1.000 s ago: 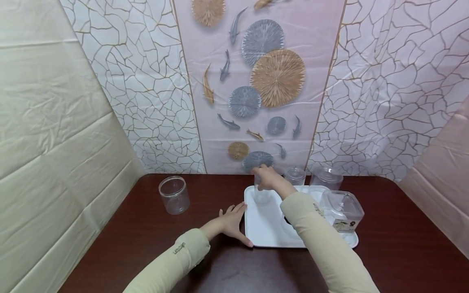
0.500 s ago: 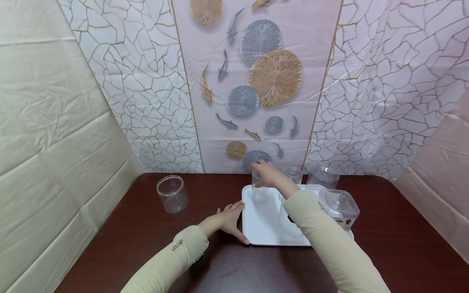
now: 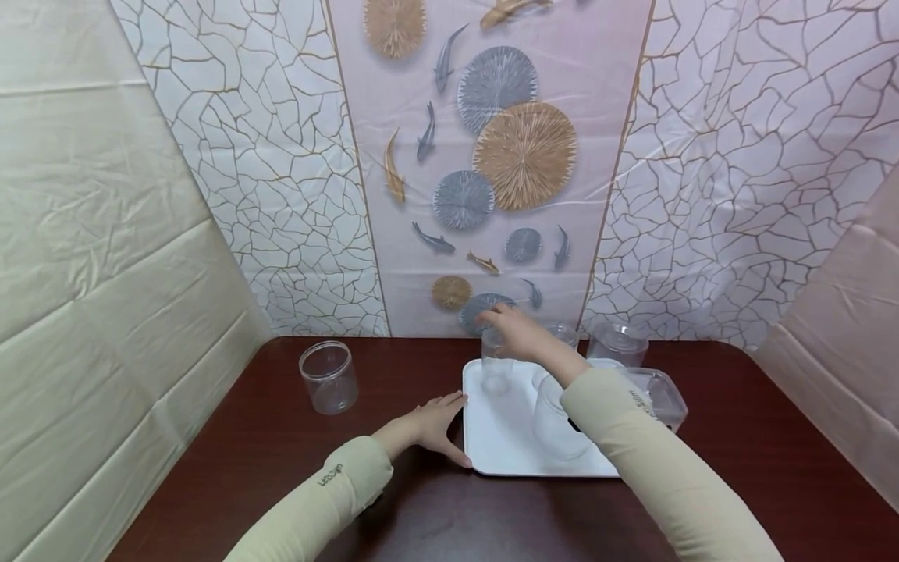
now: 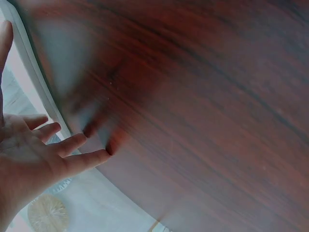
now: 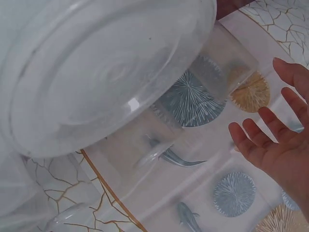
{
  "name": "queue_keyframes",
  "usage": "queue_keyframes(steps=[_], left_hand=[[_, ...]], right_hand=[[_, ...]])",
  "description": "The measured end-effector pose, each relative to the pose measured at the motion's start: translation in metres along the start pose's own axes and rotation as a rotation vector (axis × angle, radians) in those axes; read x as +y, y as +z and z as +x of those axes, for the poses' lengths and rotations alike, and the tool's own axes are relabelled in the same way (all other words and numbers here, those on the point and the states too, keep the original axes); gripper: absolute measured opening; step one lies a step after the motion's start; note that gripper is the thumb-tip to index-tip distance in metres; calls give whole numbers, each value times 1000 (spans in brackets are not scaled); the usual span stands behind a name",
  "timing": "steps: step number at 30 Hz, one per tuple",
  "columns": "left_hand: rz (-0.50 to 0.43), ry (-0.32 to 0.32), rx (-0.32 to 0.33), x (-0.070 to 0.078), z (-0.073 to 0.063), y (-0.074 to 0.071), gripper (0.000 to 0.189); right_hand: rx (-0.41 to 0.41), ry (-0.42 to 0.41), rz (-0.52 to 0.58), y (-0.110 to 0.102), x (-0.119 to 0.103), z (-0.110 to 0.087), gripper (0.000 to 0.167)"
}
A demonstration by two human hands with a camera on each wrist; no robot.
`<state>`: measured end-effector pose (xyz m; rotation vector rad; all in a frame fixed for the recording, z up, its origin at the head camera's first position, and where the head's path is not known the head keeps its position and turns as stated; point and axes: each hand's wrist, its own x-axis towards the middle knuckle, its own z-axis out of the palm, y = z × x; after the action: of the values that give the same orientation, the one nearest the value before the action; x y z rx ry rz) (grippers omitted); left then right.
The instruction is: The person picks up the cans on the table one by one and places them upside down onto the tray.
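Note:
In the head view, my left hand [image 3: 435, 428] lies with spread fingers at the left edge of a white tray [image 3: 502, 457]. The left wrist view shows its palm and straight fingers [image 4: 79, 162] with nothing held. My right hand [image 3: 523, 336] is over the top of a tall clear plastic jar [image 3: 495, 373] on the tray's back left corner. Seen from the right wrist, that hand [image 5: 285, 154] has fingers spread and bare, apart from the jar. A wide clear round container [image 3: 551, 433] sits under the right forearm, partly hidden; its round base [image 5: 111, 72] looms large in the wrist view.
A clear jar [image 3: 330, 382] stands alone on the dark red table [image 3: 421, 531] at the left. Behind the tray are two more clear containers, a narrower one [image 3: 564, 334] and a wider one [image 3: 618, 343]. The right sleeve partly covers a clear square box [image 3: 663, 390].
The right hand has come off the tall jar, and its thumb no longer shows against the jar's side. Its forearm has shifted right, over the square box. The left hand has stayed by the tray.

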<state>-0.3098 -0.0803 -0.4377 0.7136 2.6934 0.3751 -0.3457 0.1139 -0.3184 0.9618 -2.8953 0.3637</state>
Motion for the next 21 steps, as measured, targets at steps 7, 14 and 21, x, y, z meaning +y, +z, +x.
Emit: queue_keyframes(steps=[7, 14, 21], left_hand=[[22, 26, 46, -4, 0, -5, 100], [22, 85, 168, -9, 0, -11, 79], [-9, 128, 315, -14, -5, -18, 61]], right_hand=[[21, -27, 12, -5, 1, -8, 54], [57, -67, -4, -7, 5, -18, 48], [92, -101, -20, -9, 6, -28, 43]])
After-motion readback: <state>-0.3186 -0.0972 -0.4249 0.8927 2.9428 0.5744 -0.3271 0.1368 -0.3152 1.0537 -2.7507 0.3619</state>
